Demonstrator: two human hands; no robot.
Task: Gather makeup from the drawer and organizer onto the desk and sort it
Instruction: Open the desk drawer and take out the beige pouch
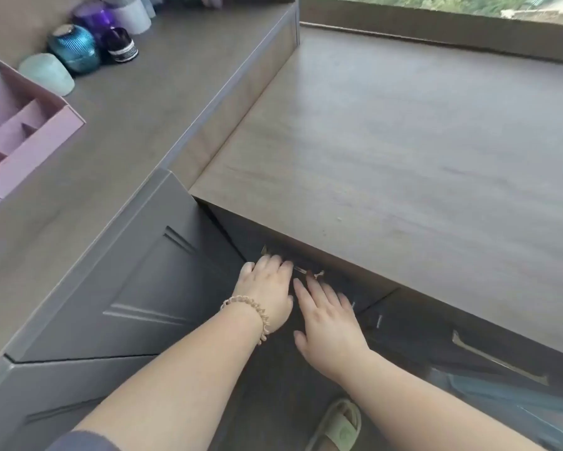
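Under counter (403,141) edge — both hands at drawer (345,288) handle (301,271): left hand (267,288) curled on it, right hand (330,323) flat, fingers spread. Drawer seems closed — next, steady pull.

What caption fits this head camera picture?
Both hands, left and right, reach for the drawer handle under the desk.

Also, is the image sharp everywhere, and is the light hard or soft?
Head view: soft daylight, no hard shadows; the jars at top left are blurred, the hands slightly soft, and the wide lens bends the desk edges.
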